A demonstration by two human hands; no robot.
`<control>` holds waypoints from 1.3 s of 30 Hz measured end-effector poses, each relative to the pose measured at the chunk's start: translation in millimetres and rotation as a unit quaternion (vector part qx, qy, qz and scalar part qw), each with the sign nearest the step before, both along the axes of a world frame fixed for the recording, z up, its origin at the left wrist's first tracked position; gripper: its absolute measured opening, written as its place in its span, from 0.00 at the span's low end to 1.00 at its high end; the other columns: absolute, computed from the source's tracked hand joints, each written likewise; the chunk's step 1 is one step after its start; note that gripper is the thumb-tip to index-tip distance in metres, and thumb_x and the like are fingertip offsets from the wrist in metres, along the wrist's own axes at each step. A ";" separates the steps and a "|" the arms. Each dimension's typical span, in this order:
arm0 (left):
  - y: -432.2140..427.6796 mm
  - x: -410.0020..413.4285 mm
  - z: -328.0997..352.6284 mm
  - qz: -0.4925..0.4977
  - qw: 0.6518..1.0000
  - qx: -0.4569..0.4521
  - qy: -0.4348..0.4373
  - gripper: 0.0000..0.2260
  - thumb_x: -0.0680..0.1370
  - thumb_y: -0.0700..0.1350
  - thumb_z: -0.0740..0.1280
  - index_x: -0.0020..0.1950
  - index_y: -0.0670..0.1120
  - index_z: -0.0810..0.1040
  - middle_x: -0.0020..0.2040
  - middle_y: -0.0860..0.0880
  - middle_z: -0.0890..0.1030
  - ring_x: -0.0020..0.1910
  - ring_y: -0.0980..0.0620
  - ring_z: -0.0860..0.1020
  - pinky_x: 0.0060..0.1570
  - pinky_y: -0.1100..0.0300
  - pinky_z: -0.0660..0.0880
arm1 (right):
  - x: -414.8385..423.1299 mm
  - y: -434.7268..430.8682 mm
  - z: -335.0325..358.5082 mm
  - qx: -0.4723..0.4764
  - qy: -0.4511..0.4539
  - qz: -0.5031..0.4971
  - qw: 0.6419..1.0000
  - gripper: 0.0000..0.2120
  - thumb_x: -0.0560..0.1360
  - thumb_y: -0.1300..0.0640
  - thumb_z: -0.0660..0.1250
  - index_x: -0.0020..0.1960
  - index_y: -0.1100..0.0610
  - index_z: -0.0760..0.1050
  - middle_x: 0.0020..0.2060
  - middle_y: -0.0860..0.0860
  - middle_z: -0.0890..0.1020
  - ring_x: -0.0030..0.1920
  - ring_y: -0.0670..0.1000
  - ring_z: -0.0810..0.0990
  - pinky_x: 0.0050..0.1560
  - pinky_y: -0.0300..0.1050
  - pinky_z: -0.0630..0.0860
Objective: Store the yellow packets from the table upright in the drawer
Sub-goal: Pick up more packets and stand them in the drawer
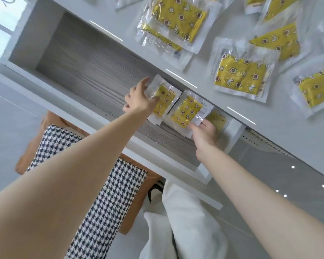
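We note loose yellow packets [239, 76] strewn on the table [131, 21] beyond the open drawer [79, 58]; houndstooth cloth [94, 202] below. Toward the drawer's right end, left hand [138, 99] pinches the left packet [166, 99], right hand [204, 132] pinches the middle packet [187, 111]; third packet [218, 118] just behind.

A bright window [0, 28] lights pale floor [7, 128] beside a houndstooth-cushioned chair [101, 193].

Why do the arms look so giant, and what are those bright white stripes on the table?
Head view: the wide-angle lens stretches the left arm and right arm near the bottom edge. The stripes look like lights reflected as glare on the glossy table. The clear wrappers of the yellow packets glint too. The light is bright and the shadows are soft.
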State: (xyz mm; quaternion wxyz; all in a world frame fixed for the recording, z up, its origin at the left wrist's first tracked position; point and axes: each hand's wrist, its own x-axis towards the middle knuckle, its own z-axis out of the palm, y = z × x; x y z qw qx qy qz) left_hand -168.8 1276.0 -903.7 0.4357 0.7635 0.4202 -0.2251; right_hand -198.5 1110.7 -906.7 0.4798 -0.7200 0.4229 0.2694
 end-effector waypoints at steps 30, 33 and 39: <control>-7.4 -6.5 25.7 0.247 0.937 -0.227 0.097 0.31 0.80 0.43 0.61 0.78 0.53 0.48 0.79 0.47 0.50 0.77 0.45 0.52 0.73 0.43 0.56 | 8.1 -4.0 2.3 -0.242 -0.156 0.668 0.686 0.40 0.74 0.55 0.70 0.78 0.48 0.50 0.78 0.53 0.48 0.77 0.60 0.50 0.71 0.60 0.60; -8.8 -9.7 47.7 0.224 0.947 -0.215 0.081 0.29 0.81 0.42 0.61 0.78 0.52 0.52 0.78 0.48 0.54 0.77 0.45 0.55 0.74 0.44 0.56 | 5.8 -8.1 26.6 -0.216 -0.159 0.643 0.717 0.33 0.75 0.55 0.67 0.76 0.51 0.55 0.77 0.52 0.54 0.75 0.58 0.55 0.69 0.58 0.66; -14.3 -27.9 123.5 0.207 0.942 -0.261 0.045 0.16 0.81 0.40 0.60 0.69 0.47 0.72 0.60 0.48 0.78 0.50 0.51 0.77 0.61 0.54 0.73 | -5.1 -23.1 100.0 -0.118 -0.144 0.567 0.803 0.19 0.79 0.57 0.62 0.69 0.51 0.66 0.65 0.49 0.74 0.65 0.52 0.71 0.62 0.47 0.70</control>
